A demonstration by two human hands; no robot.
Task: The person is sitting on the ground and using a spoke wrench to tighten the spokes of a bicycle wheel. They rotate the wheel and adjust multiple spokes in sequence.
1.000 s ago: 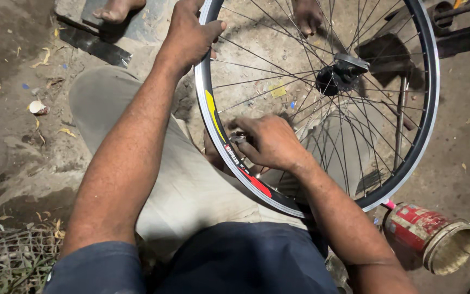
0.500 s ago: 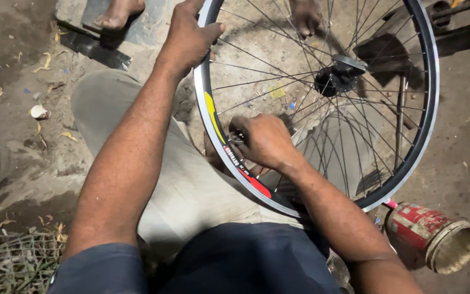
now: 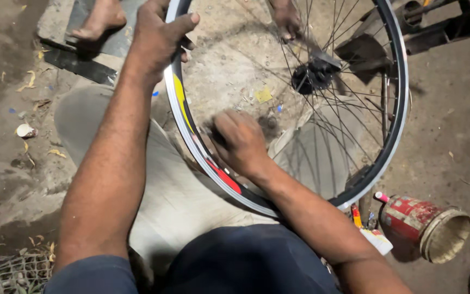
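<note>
Bare dirt and rough concrete ground (image 3: pixel 447 125) all around, bits of litter and dry leaves scattered about, so clearly an outdoor repair spot. The person sits low with a bicycle wheel (image 3: pixel 278 204) propped across the lap, no tyre on it, rim with yellow and red stickers.

Left hand (image 3: pixel 159 35) is wrapped around the far part of the rim, thumb hooked over the top, gripping it firmly. Right hand (image 3: pixel 240 141) sits closed just inside the near part of the rim, fingers pinched around something at the spoke ends; whatever it pinches is hidden under the knuckles, can't tell what it is.

Compared with a second ago, barely anything has shifted: same grips, same spot on the rim, wheel not rotated. So it looks like the work is staying on that one spoke point.

Beyond the right forearm lies a dented red tin can (image 3: pixel 422 226) on its side. Past the left hand, someone's bare foot (image 3: pixel 99 22) rests on a dark slab.
</note>
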